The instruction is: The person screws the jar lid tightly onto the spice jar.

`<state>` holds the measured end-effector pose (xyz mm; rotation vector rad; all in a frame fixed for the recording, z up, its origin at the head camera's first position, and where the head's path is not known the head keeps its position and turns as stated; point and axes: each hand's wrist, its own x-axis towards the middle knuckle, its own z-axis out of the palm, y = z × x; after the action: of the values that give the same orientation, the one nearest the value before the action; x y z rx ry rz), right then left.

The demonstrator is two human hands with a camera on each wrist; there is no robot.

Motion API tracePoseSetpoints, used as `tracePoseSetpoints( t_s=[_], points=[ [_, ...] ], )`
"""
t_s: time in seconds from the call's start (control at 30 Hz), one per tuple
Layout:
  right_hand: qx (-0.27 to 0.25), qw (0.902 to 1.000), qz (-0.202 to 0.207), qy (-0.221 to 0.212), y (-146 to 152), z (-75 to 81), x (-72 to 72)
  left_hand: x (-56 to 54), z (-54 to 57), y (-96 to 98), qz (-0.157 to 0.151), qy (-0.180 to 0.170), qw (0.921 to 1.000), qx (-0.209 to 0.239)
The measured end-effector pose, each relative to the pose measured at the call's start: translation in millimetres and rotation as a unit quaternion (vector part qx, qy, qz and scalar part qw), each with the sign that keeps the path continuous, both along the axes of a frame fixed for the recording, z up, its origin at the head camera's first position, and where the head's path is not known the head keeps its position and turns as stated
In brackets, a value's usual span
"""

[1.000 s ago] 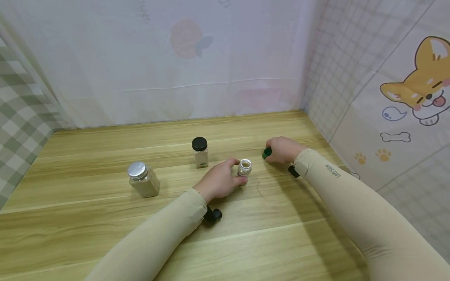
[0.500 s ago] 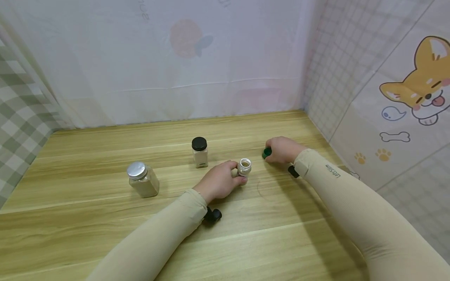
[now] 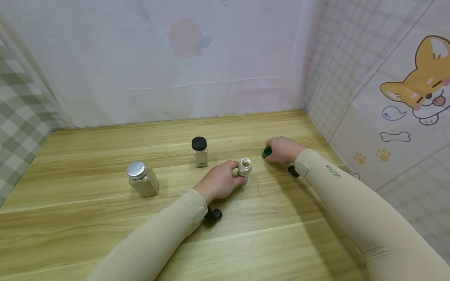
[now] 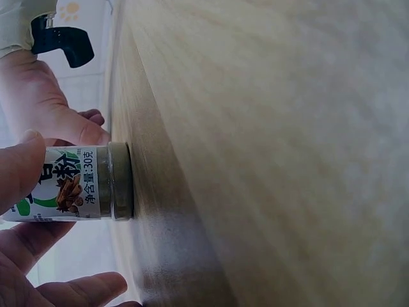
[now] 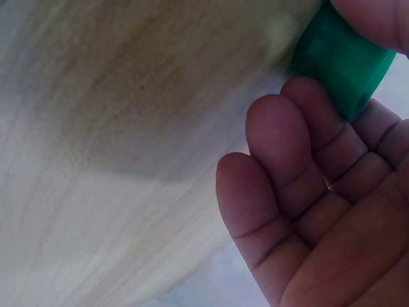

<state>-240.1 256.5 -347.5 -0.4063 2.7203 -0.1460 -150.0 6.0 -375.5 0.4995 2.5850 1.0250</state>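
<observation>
My left hand (image 3: 220, 180) grips a small uncapped spice jar (image 3: 244, 168) between thumb and fingers; the jar stands upright on the table. In the left wrist view that jar (image 4: 70, 182) shows a white and green label with Chinese characters, brown powder near its base, and the thumb pressed against its side. Farther right, my right hand (image 3: 282, 150) pinches a green cap (image 3: 267, 152) at the tabletop. The right wrist view has the green cap (image 5: 345, 61) between thumb and fingers, with the other fingers curled beside it.
Left of the hands stand a square jar with a silver lid (image 3: 143, 180) and a taller jar with a black lid (image 3: 200, 152). The wooden table (image 3: 260, 242) meets a pale curtain (image 3: 140, 58) at the back and a printed cloth wall (image 3: 369, 97) on the right.
</observation>
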Motion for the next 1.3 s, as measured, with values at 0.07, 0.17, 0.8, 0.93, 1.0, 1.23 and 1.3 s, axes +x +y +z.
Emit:
tracePoseSetpoints(
  t_s=[0.07,0.17,0.8,0.93,1.0,1.23,1.3],
  points=[
    [0.001,1.0000,-0.003,0.001,-0.1,-0.2,0.1,-0.1,0.1,0.1,-0.001,0.001,1.0000,-0.002],
    [0.002,1.0000,-0.004,0.004,0.1,0.0,1.2,-0.2,-0.1,0.2,-0.001,0.001,1.0000,-0.004],
    [0.018,0.9994,0.027,0.012,-2.2,1.6,4.1,-1.7,-1.4,0.4,-0.007,0.008,0.9996,-0.024],
    [0.013,0.9995,0.028,0.010,-0.6,1.0,5.5,-2.3,-2.5,1.3,-0.007,0.010,0.9995,-0.028],
    [0.008,0.9996,0.026,0.009,0.0,1.1,6.5,-2.7,-3.0,1.7,-0.008,0.011,0.9995,-0.029],
    [-0.005,0.9996,0.017,0.022,-1.3,4.6,8.8,-4.1,-3.3,1.8,-0.011,0.010,0.9994,-0.030],
    [-0.006,0.9995,0.021,0.025,-3.4,6.5,9.5,-4.2,-2.9,1.5,-0.012,0.008,0.9994,-0.030]
  ],
)
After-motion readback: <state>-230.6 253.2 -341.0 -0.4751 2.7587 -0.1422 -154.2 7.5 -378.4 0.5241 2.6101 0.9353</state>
